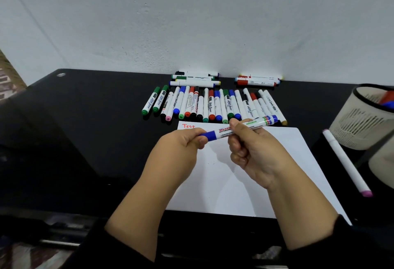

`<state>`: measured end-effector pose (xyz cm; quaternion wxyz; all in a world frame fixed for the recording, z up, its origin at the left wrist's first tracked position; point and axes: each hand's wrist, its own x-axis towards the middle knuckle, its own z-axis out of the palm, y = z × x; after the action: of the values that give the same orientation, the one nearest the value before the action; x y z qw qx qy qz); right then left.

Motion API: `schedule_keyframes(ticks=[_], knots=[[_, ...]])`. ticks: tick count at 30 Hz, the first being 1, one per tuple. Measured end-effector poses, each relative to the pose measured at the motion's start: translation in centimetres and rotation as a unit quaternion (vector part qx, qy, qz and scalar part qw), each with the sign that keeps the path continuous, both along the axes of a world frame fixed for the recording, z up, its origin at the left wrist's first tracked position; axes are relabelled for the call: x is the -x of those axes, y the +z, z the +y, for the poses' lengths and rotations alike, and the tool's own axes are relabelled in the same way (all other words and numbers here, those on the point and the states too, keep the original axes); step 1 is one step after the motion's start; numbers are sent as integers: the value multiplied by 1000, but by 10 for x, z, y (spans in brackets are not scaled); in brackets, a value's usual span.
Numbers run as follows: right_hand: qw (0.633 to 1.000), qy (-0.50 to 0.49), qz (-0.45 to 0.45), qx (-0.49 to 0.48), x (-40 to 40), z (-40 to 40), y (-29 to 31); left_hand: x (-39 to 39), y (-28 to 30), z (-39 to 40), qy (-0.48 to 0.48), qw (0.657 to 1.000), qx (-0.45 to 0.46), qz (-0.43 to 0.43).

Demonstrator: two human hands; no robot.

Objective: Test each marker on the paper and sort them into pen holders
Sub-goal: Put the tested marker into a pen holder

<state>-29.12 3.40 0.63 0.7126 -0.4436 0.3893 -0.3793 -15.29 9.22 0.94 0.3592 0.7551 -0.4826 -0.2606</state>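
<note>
We are gripping a blue marker [234, 129] with both hands, left hand [181, 147] pinching its cap, right hand [253, 151] curling round its barrel, over white paper [277, 173] lying on a glossy black desk [85, 130] against a white wall [191, 23].

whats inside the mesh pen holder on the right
In the mesh pen holder, a red marker end and a blue one show near the rim. Its wall and the frame edge hide anything else.

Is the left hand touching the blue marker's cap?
Touching: the head view shows the left hand pinching the cap of the blue marker.
</note>
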Motion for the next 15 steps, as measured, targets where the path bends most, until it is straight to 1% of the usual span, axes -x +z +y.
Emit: schedule_keyframes(ticks=[2,4,6,7,8,9,10,11,12,13,14,15], knots=[[1000,-12,20,10,7,-5,-2,-3,3,0,-13,1000,-8,-14],[999,-29,20,16,13,-10,-3,-6,4,1,-20,999,-17,-32],[999,-46,12,18,20,-14,-2,-10,3,3,-16,998,-6,-53],[998,-52,23,29,25,-17,-2,-12,2,5,-11,998,6,-61],[996,-51,56,53,30,-18,0,-15,1,6,-8,998,14,-65],[988,-49,114,92,34,-19,1,-17,1,6,-8,997,16,-69],[970,-46,190,142,37,-19,1,-18,0,7,-13,997,15,-77],[941,-44,268,200,40,-18,2,-19,-1,6,-21,996,13,-87],[900,-43,345,263,42,-18,2,-19,-2,6,-30,995,12,-97],[853,-35,400,333,43,-17,2,-18,-2,5,-39,994,12,-105],[814,-25,428,393,43,-17,1,-16,-2,4,-46,993,13,-109],[787,-13,437,435,42,-16,1,-13,-1,4,-51,993,15,-109]])
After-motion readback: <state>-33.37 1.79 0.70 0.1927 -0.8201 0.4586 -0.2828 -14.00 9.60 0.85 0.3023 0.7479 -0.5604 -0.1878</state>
